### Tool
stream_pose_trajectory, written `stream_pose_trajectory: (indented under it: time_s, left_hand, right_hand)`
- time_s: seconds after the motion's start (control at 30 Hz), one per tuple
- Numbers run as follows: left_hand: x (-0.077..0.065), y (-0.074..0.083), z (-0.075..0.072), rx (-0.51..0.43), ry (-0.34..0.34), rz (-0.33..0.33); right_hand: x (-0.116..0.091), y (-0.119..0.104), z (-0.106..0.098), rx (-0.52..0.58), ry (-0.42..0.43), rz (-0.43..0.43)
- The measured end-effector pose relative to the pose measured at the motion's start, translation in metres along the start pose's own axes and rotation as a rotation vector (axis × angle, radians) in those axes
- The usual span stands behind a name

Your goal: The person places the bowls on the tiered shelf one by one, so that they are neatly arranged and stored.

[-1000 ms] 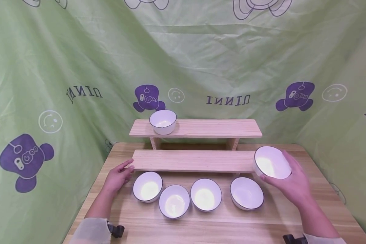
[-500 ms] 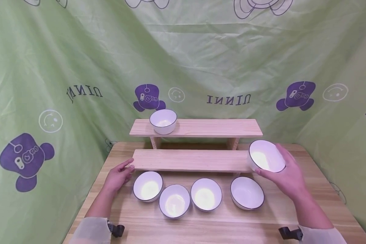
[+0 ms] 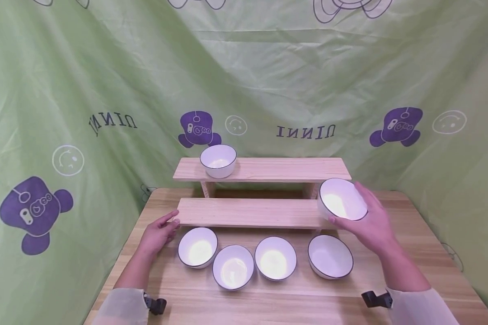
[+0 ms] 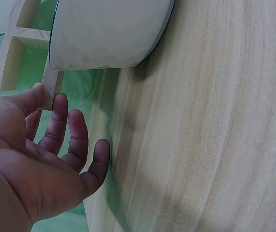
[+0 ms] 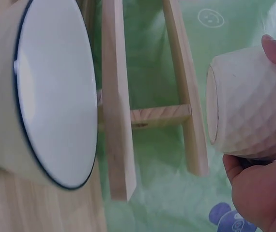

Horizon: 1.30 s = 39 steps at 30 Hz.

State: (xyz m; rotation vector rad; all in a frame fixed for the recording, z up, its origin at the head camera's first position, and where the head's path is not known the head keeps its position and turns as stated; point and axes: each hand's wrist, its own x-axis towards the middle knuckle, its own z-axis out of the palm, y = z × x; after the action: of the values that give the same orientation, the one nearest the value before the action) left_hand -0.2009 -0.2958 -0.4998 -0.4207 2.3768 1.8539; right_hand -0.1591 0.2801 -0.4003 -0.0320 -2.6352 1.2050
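My right hand (image 3: pixel 372 225) grips a white bowl (image 3: pixel 343 198) with a dark rim, holding it tilted by the right end of the lower shelf board (image 3: pixel 248 212). In the right wrist view, thumb and fingers lie on opposite sides of this bowl's diamond-patterned wall (image 5: pixel 254 101). At the other end of the board, my left hand (image 3: pixel 156 237) pinches the wooden edge between thumb and a finger; its other fingers (image 4: pixel 99 164) are loosely bent. A similar bowl (image 3: pixel 218 161) stands on the upper shelf board (image 3: pixel 288 169), toward the left.
Several white bowls stand on the wooden table (image 3: pixel 268 307) before the shelf: one at the left (image 3: pixel 197 247), two bowls (image 3: pixel 233 267) side by side in the middle, and one bowl (image 3: pixel 330 257) at the right. A green printed curtain (image 3: pixel 268 81) hangs behind and at both sides.
My right hand has carried its bowl leftward and away from me, from beside the lower board's right end to over that end. My left hand has stayed at the left end.
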Motion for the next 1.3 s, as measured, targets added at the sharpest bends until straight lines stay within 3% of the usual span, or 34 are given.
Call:
stream_pose_trajectory:
  time_s: [0.8, 1.3]
  left_hand:
    - [-0.001, -0.001, -0.002, -0.019, -0.006, 0.013]
    - [0.002, -0.003, -0.001, -0.038, -0.001, 0.016]
  right_hand:
    - [0.023, -0.039, 0.025, 0.043, -0.064, -0.044]
    - [0.039, -0.049, 0.040, 0.065, -0.094, -0.051]
